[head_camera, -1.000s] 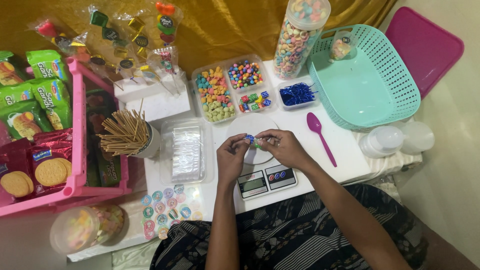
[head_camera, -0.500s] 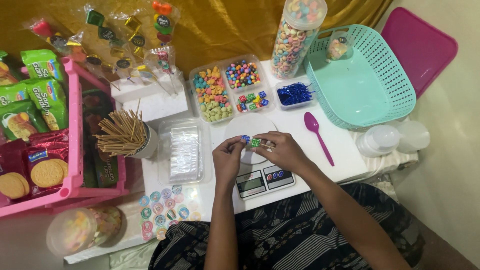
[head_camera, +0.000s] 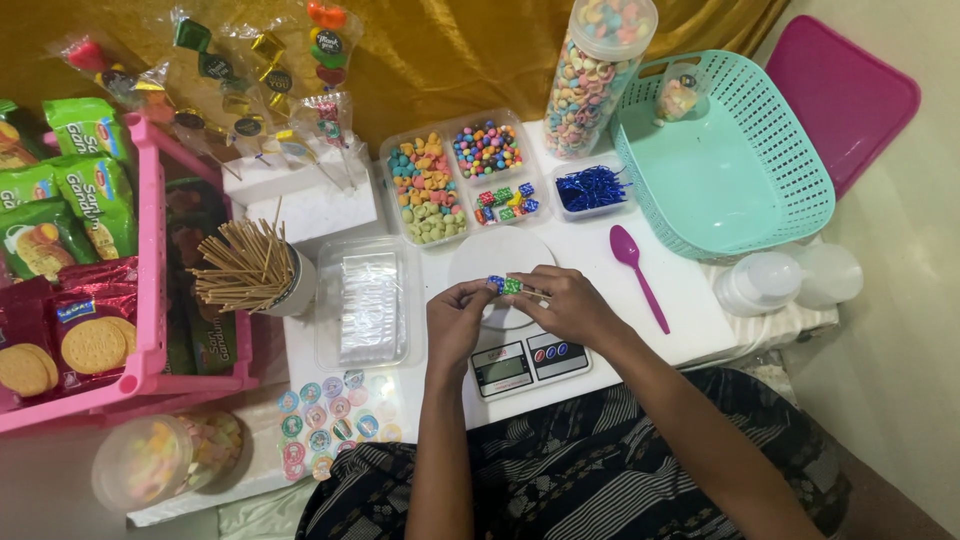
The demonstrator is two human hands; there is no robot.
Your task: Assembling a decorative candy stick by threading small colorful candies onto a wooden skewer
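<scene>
Both my hands meet over a small white kitchen scale point(head_camera: 525, 362) with a round white plate point(head_camera: 500, 255). My left hand point(head_camera: 456, 322) pinches the left end of a short row of foil-wrapped candies, blue and green point(head_camera: 505, 286). My right hand point(head_camera: 570, 302) grips the right end of the same row. Whether a stick runs through the candies I cannot tell. The candies hang just above the plate.
Behind the scale stand trays of coloured sweets point(head_camera: 428, 190), a tub of blue foil bits point(head_camera: 588, 188), a tall cereal jar point(head_camera: 590, 75) and a teal basket point(head_camera: 730, 160). A purple spoon point(head_camera: 638, 270), a cup of wooden skewers point(head_camera: 250, 270), a clear bag box point(head_camera: 368, 305) and a pink rack point(head_camera: 150, 290) lie around.
My hands have shifted slightly over the scale and the candy row now shows a green piece beside the blue one.
</scene>
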